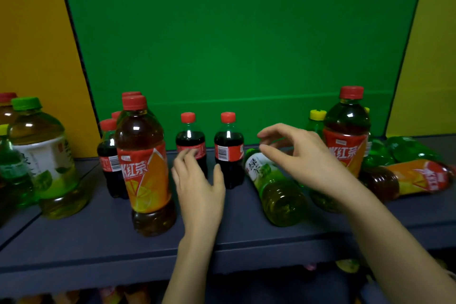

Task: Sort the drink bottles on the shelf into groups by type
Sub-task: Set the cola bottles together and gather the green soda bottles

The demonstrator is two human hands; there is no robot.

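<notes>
Two small cola bottles (190,140) (229,148) stand upright mid-shelf. My left hand (197,180) is open in front of the left one, fingertips touching its label. A green tea bottle (276,185) lies on its side to the right. My right hand (296,153) hovers open over its neck end, fingers curled, holding nothing. A tall iced red tea bottle (145,168) stands at left with more cola bottles (109,155) behind it. Another red tea bottle (346,131) stands at right, and one (409,177) lies on its side.
A big green tea bottle (47,163) stands at far left beside other bottles. Green soda bottles (404,150) lie at the back right; a yellow-capped one (317,122) stands there. The dark shelf board (98,234) has a front edge; a lower shelf holds more goods.
</notes>
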